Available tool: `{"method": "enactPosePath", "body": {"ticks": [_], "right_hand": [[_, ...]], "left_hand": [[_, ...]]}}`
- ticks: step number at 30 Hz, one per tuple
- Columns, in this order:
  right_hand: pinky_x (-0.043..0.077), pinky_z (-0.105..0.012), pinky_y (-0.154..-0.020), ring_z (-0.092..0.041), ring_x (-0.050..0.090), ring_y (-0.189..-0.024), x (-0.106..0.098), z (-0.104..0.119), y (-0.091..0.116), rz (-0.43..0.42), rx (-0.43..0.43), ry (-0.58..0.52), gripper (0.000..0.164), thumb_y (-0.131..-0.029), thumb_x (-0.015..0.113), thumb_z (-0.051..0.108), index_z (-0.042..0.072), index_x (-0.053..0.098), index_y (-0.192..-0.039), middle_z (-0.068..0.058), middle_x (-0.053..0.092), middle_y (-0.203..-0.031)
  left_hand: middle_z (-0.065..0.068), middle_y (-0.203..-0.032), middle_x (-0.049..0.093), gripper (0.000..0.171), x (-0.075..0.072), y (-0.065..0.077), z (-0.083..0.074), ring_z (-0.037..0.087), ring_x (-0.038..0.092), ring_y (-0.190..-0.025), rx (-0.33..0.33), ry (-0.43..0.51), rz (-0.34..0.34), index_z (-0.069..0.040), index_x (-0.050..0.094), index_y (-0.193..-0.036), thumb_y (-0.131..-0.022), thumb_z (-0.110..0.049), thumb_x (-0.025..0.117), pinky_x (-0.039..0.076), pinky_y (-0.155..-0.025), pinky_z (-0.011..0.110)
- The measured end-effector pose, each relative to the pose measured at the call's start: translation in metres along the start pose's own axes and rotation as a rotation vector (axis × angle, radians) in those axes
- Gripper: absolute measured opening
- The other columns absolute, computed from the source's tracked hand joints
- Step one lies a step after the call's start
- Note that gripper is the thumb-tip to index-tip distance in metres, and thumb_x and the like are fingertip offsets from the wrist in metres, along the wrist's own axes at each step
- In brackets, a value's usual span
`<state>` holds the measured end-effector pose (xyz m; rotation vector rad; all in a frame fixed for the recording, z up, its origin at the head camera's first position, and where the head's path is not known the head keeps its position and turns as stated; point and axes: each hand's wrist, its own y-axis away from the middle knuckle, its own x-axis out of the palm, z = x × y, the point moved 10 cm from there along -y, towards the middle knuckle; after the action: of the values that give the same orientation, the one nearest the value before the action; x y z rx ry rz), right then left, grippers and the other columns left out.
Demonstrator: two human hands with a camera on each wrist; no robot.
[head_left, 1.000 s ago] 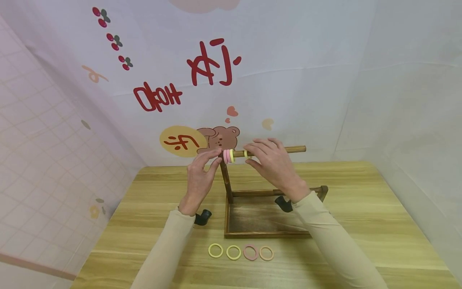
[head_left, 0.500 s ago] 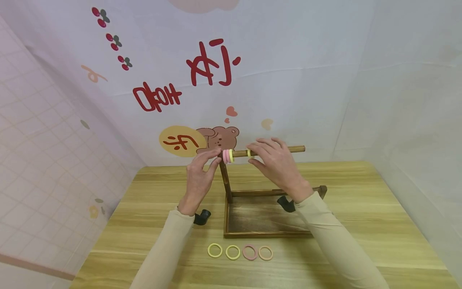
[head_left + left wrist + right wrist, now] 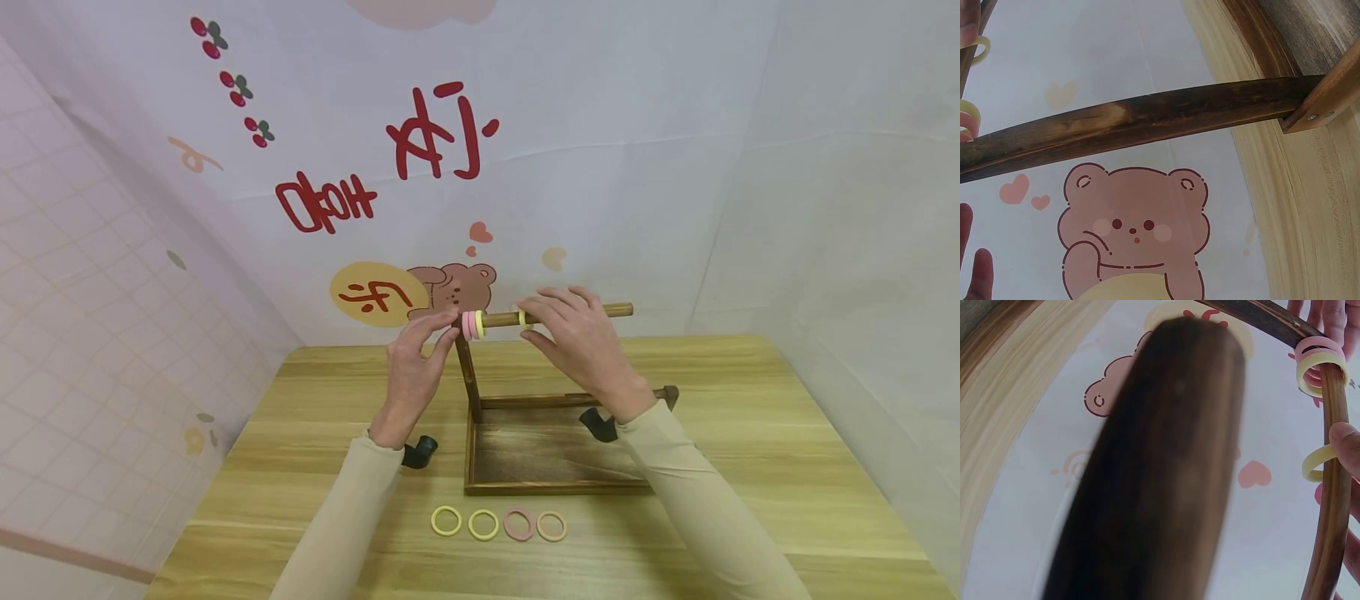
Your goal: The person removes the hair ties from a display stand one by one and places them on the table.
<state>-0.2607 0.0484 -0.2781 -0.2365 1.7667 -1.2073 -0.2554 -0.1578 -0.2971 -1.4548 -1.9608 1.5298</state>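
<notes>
On the counter (image 3: 765,433) stands a wooden rack (image 3: 555,488) with a rod (image 3: 618,310). The left hand (image 3: 417,367), fingers nearly straight, is at the rod's end; the right hand (image 3: 581,342) pinches a yellow ring (image 3: 1317,456) around the rod, apart from three stacked rings (image 3: 473,326).

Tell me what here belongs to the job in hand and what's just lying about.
In the job:
right hand
yellow ring it holds around the rod
wooden stand
left hand, at the stand's upper corner
three rings stacked by that corner

Lying about, untouched:
two loose yellow rings
loose pink ring
loose peach ring
These probably belong to the same set.
</notes>
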Motion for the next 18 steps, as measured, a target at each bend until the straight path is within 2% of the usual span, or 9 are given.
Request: {"method": "enactPosePath", "body": {"ticks": [18], "right_hand": [[0.049, -0.057, -0.102, -0.035, 0.067, -0.118, -0.0044, -0.0034, 0.0028, -0.011, -0.002, -0.013, 0.049, -0.082, 0.09, 0.017, 0.006, 0.072, -0.126, -0.011, 0.075, -0.118]], "left_hand": [[0.013, -0.116, 0.076, 0.023, 0.0006, 0.0008, 0.0005, 0.031, 0.072, -0.109, -0.001, -0.007, 0.004, 0.0, 0.077, -0.113, -0.09, -0.002, 0.079, 0.056, -0.097, 0.048]]}}
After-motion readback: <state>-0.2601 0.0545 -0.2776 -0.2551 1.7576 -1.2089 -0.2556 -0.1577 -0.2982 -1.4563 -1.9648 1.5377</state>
